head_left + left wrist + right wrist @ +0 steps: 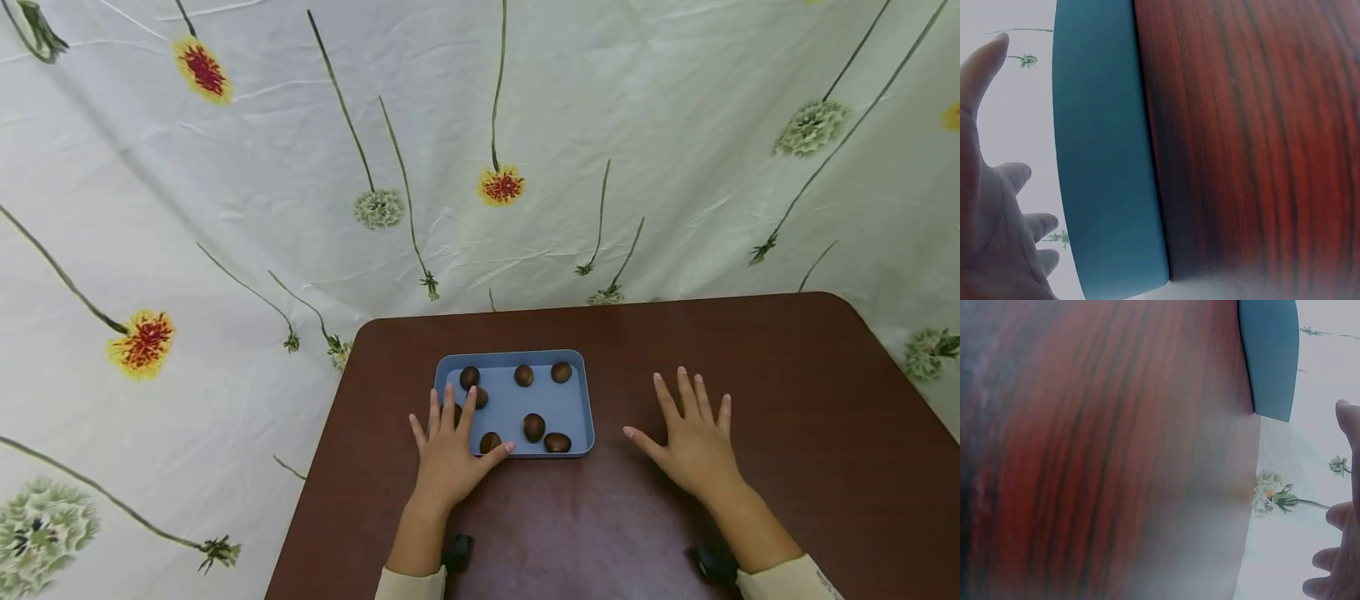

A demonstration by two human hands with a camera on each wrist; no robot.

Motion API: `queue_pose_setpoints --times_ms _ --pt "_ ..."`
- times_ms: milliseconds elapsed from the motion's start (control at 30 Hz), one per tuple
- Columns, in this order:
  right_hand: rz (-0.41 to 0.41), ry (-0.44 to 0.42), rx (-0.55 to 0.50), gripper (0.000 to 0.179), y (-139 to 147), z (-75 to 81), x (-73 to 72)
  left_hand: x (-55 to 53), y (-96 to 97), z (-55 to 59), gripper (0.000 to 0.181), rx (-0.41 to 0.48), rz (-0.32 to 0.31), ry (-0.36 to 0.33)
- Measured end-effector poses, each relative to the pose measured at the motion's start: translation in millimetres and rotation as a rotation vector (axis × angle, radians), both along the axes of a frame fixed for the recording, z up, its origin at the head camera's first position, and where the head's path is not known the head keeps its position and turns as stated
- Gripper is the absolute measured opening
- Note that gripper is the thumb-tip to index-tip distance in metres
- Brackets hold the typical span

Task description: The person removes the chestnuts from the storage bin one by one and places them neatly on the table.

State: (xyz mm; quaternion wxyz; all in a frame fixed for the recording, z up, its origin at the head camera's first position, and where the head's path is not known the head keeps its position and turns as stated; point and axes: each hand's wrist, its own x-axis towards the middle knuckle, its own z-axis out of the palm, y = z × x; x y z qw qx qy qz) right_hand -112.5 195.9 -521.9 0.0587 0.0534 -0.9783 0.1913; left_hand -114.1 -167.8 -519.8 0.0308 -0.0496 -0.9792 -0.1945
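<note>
Our left hand (pixel 447 468) is spread over the tray (pixel 566 408), nuts (pixel 534 428) around its fingertips and just past its thumb; our right hand (pixel 699 450), spread too, holds nothing. If that left thumb snags the tray's edge, we could tip it and send nuts rolling!

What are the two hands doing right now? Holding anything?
Left hand: open, fingers spread, partly over the tray, holding nothing.
Right hand: open, fingers spread, holding nothing.
</note>
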Motion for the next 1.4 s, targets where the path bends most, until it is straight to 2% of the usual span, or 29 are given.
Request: queue_pose_setpoints --times_ms 200,300,467,600,733,967,1133,1400 --pt "-0.003 -0.02 -0.003 0.099 -3 -2.2 -0.9 -1.4 -2.2 -1.8 0.108 0.02 -0.001 -0.003" --pt "0.011 -0.009 -0.047 0.097 -7 -0.8 -1.0 -2.4 -5.6 -1.0 0.107 0.104 0.015 0.011" --pt "0.049 0.029 -0.19 0.08 -17 3.2 1.1 -2.2 -14.4 0.9 0.101 0.309 0.06 0.005" --pt "0.104 0.063 -0.298 0.065 -27 5.1 4.3 -0.3 -22.8 -0.4 0.1 0.39 0.111 -0.023" --pt "0.162 0.084 -0.362 0.054 -37 5.3 7.0 1.3 -30.8 -1.7 0.101 0.449 0.153 -0.069" --pt "0.219 0.065 -0.378 0.045 -53 -0.1 9.8 3.4 -41.2 -0.1 0.098 0.533 0.182 -0.164" --pt "0.268 0.076 -0.377 0.04 -65 -4.1 10.6 5.1 -46.4 -3.2 0.102 0.565 0.2 -0.222" --pt "0.333 0.069 -0.349 0.035 -80 -6.2 8.1 7.4 -55.1 -11.4 0.101 0.611 0.153 -0.276"
